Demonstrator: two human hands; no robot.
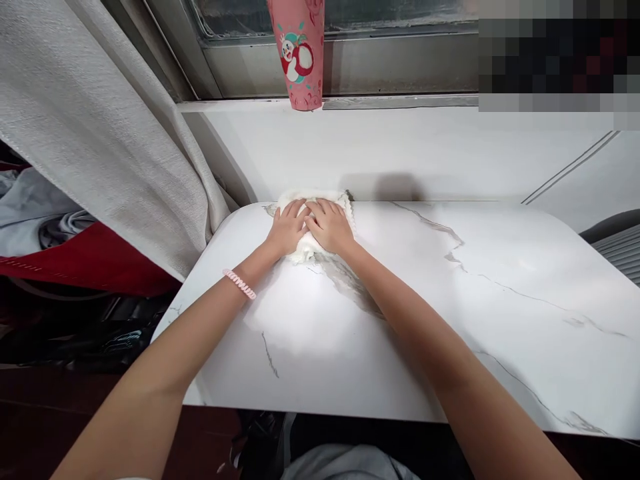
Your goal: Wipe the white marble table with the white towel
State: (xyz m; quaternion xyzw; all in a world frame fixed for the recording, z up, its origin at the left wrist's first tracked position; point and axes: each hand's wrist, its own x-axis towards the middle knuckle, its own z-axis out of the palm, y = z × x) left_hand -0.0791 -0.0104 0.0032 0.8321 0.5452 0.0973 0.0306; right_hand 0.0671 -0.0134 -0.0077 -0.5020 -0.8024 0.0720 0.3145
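Note:
A white cloth (304, 253) with a scalloped edge lies on the white marble-patterned table (320, 360), near its far edge by the wall. My left hand (287, 230) rests flat on the cloth's left part, fingers spread and pointing away from me. Beside it, my right hand (331, 227) presses flat on the right part, its fingers also stretched out. The two hands meet near the thumbs. Most of the cloth's middle is hidden under them. A pink coiled band (240, 284) circles my left wrist.
A pink cup (303, 60) with a cartoon print stands on the window ledge (400, 101) beyond the table. A pale curtain (125, 113) hangs at the left, beside a red container (95, 260) with clothes. A grey ribbed object (620, 247) is at the right edge.

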